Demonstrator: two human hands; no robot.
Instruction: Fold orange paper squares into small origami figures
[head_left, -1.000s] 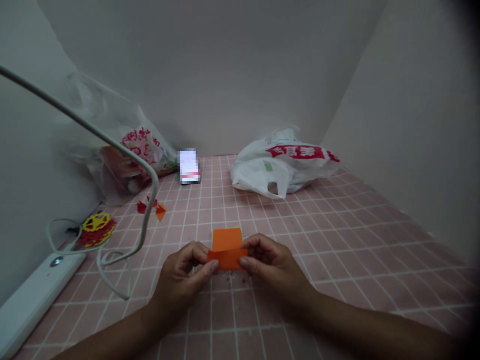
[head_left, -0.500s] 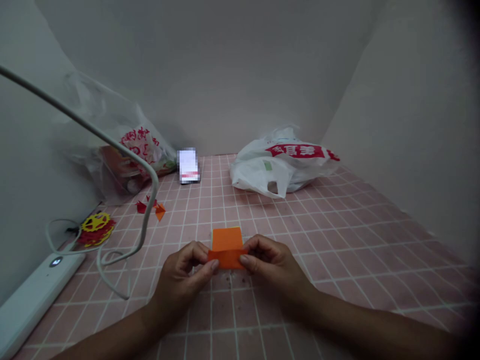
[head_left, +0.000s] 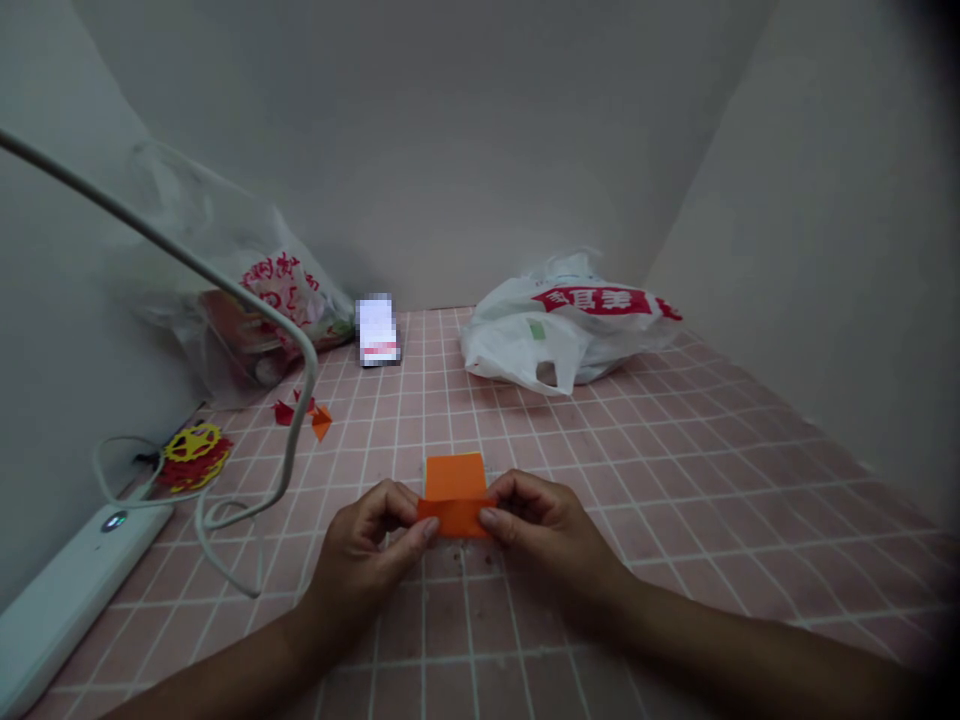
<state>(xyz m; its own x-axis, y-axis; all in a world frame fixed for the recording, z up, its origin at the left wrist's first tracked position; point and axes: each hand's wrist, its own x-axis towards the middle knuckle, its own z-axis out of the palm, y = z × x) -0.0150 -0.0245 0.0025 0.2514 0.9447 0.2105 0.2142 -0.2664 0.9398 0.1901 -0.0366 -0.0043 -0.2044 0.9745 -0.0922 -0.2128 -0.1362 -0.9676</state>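
A narrow strip-shaped piece of orange paper (head_left: 459, 518) is stretched level between my two hands, low over the table. My left hand (head_left: 373, 535) pinches its left end between thumb and forefinger. At the right end, my right hand (head_left: 544, 525) grips it the same way. Just behind the held paper lies a stack of orange square paper (head_left: 456, 475), with a thin yellow edge showing at its top. The lower part of that stack is hidden by the paper in my hands.
A pink tiled tabletop (head_left: 675, 500) spreads around. Left are a white power strip (head_left: 82, 590), a curving white cable (head_left: 300, 340), yellow and red cut-outs (head_left: 193, 455) and small folded papers (head_left: 320, 420). Behind stand a phone (head_left: 378, 330), a clear bag (head_left: 247, 320) and a white plastic bag (head_left: 525, 340).
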